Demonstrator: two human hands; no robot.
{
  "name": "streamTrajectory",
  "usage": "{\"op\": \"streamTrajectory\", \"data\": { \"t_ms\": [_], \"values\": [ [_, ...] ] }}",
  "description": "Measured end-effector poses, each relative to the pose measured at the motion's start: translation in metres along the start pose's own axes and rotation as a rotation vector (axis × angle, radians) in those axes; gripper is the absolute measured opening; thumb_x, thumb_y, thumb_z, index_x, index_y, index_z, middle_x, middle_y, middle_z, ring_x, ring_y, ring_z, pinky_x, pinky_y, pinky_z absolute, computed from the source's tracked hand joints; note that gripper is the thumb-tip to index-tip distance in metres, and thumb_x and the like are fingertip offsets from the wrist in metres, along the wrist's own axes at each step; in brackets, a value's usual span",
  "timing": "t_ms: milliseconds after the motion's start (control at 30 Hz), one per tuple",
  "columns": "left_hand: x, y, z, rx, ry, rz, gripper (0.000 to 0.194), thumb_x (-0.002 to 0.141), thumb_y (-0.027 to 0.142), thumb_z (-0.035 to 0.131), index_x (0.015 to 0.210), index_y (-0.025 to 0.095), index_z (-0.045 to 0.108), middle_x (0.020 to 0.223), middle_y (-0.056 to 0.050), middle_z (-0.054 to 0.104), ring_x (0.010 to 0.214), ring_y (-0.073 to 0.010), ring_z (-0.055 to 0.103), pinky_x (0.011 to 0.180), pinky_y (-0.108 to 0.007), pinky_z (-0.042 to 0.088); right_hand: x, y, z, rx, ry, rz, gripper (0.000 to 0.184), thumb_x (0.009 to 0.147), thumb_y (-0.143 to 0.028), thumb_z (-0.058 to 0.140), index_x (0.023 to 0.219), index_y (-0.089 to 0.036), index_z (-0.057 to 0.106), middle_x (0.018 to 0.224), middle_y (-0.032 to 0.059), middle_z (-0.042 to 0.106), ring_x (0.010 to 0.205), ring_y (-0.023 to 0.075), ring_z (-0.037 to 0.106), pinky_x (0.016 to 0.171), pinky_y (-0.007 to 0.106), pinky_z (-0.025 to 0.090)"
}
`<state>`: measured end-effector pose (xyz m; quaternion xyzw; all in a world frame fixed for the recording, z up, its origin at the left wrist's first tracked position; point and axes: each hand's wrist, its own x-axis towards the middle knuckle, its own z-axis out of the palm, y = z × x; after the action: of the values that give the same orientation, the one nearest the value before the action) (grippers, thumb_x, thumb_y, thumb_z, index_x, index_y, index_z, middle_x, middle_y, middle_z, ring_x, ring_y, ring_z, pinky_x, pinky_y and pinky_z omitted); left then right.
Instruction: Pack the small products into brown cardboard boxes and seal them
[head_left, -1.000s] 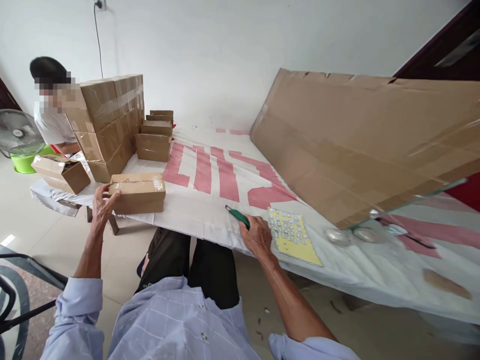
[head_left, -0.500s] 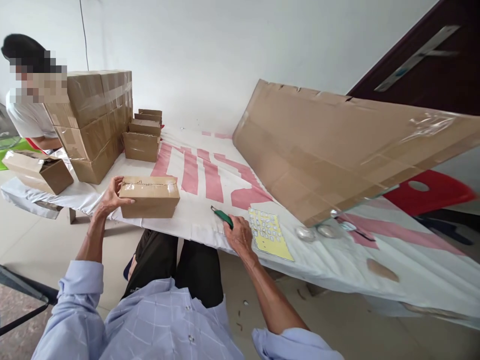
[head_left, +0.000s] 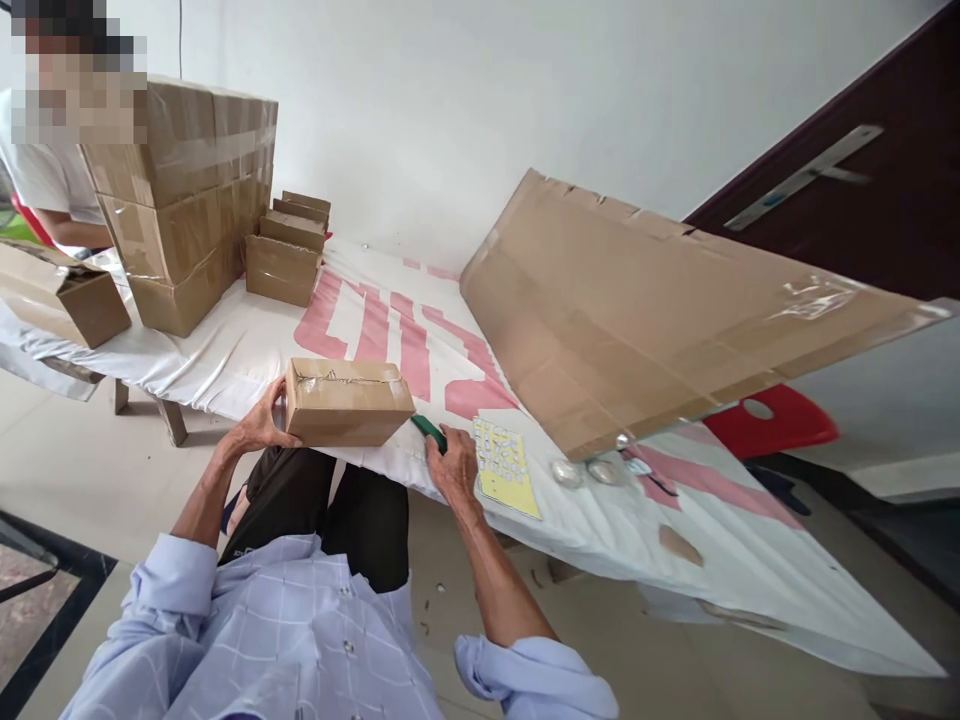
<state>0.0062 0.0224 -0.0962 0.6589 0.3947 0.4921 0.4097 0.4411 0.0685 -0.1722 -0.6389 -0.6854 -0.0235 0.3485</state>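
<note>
A small brown cardboard box (head_left: 349,425) sits at the near edge of the cloth-covered table, its taped top torn along the seam. My left hand (head_left: 264,420) grips its left end, thumb in front and fingers behind. In my right hand (head_left: 454,465) is a green utility knife (head_left: 429,432), its front end hidden behind the right side of the box. Just right of that hand lies a yellow sheet (head_left: 504,470) covered with small pale pieces.
Stacked taped cartons (head_left: 199,190) stand at the left, with a person (head_left: 56,185) behind them. Open boxes (head_left: 283,268) are beside the stack; another carton (head_left: 67,300) lies at far left. A large cardboard panel (head_left: 637,310) leans at right, near two clear round items (head_left: 566,473).
The box has moved right along the table edge with my left hand. It is now close to the knife in my right hand. The camera view has also shifted.
</note>
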Motion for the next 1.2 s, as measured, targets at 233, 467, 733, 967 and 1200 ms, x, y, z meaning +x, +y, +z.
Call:
{"op": "streamTrajectory", "data": {
  "t_ms": [233,467,733,967,1200],
  "values": [
    [-0.001,0.001,0.022,0.077,0.103,0.014,0.138,0.058,0.052,0.107,0.175,0.022,0.041,0.166,-0.023,0.051,0.158,-0.0504,0.048,0.115,-0.06,0.06,-0.002,0.001,-0.005,0.03,-0.004,-0.003,0.042,0.099,-0.041,0.05,0.123,-0.015,0.074,0.125,0.0247,0.073,0.122,0.037,0.061,0.111,0.056,0.053],
    [0.002,0.022,0.045,0.148,0.171,0.08,0.135,0.057,0.066,0.107,0.171,0.026,0.046,0.16,-0.019,0.053,0.152,-0.0486,0.053,0.126,-0.065,0.049,0.024,-0.046,-0.043,0.181,0.158,0.019,0.047,0.108,-0.051,0.044,0.118,-0.018,0.076,0.115,0.0196,0.076,0.114,0.0349,0.069,0.1,0.053,0.06],
    [0.027,0.06,0.074,0.3,0.193,0.182,0.128,0.055,0.064,0.109,0.163,0.024,0.054,0.155,-0.019,0.06,0.148,-0.0519,0.053,0.127,-0.068,0.045,0.059,-0.198,-0.157,0.241,0.265,-0.668,0.023,0.111,-0.027,0.06,0.122,-0.024,0.079,0.121,0.0126,0.075,0.118,0.0312,0.068,0.106,0.053,0.057],
    [0.037,0.066,0.098,0.32,0.24,0.172,0.129,0.052,0.055,0.112,0.164,0.031,0.053,0.159,-0.02,0.058,0.149,-0.0547,0.051,0.123,-0.075,0.042,0.076,-0.228,-0.153,-0.028,0.007,-0.915,0.024,0.108,-0.01,0.059,0.11,-0.023,0.079,0.117,0.0104,0.074,0.115,0.0286,0.06,0.101,0.044,0.053],
    [0.036,0.092,0.108,0.411,0.22,0.057,0.125,0.058,0.054,0.107,0.165,0.028,0.048,0.166,-0.022,0.054,0.154,-0.0533,0.047,0.121,-0.074,0.043,0.087,-0.221,-0.146,-0.258,-0.086,-0.931,0.019,0.106,-0.01,0.062,0.106,-0.021,0.079,0.111,0.0117,0.073,0.109,0.0301,0.056,0.096,0.043,0.048]
  ]
}}
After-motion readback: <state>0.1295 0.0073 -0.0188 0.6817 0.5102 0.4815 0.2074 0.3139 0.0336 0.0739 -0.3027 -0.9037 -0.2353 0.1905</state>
